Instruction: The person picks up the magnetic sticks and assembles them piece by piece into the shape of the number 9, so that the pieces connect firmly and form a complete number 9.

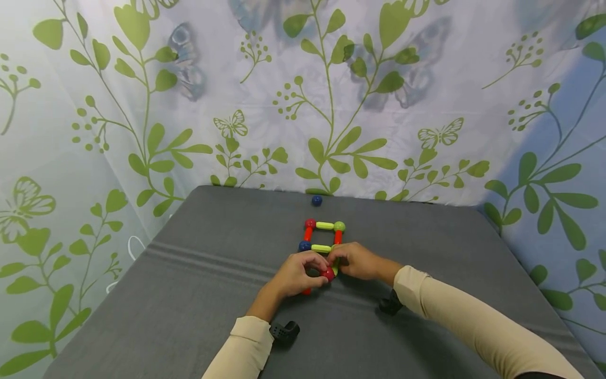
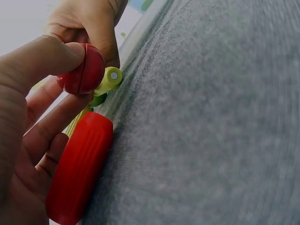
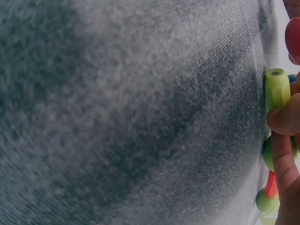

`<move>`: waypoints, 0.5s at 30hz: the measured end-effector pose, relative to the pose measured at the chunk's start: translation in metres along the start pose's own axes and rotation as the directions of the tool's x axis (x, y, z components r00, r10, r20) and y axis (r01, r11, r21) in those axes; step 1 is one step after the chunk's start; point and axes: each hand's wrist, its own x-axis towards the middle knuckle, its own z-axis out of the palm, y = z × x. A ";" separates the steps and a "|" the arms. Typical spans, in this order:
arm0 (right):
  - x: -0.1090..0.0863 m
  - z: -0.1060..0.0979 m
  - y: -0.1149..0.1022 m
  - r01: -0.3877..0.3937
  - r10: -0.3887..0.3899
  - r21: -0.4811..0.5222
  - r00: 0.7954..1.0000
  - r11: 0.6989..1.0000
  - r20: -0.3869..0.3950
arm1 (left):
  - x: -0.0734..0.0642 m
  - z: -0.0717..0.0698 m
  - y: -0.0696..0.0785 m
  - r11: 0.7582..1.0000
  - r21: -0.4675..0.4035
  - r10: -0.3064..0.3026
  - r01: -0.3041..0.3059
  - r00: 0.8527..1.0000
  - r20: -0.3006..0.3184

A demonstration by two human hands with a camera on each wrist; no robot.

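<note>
My left hand pinches a red ball between thumb and fingers. Just across from it, the right hand holds a yellow-green rod whose free end faces the ball. A green ball sits at the rod's other end. Beyond both hands lies a square of rods and balls: a red ball, a green ball and a blue ball at corners, joined by red and yellow rods. Close under the left hand is a red rod on the cloth.
A single blue ball lies near the back edge of the grey cloth-covered table. Behind the table hangs a patterned curtain. A white cable loops beside the left edge.
</note>
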 end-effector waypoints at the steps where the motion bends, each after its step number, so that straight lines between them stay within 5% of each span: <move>1: 0.000 0.000 0.000 0.003 -0.003 -0.003 1.000 1.000 0.002 | 0.000 0.000 0.000 1.000 -0.001 -0.004 0.004 1.000 0.003; 15: 0.004 0.002 -0.009 -0.113 0.114 -0.020 0.993 0.993 0.035 | 0.005 -0.007 -0.003 1.000 0.023 0.006 -0.007 0.999 0.035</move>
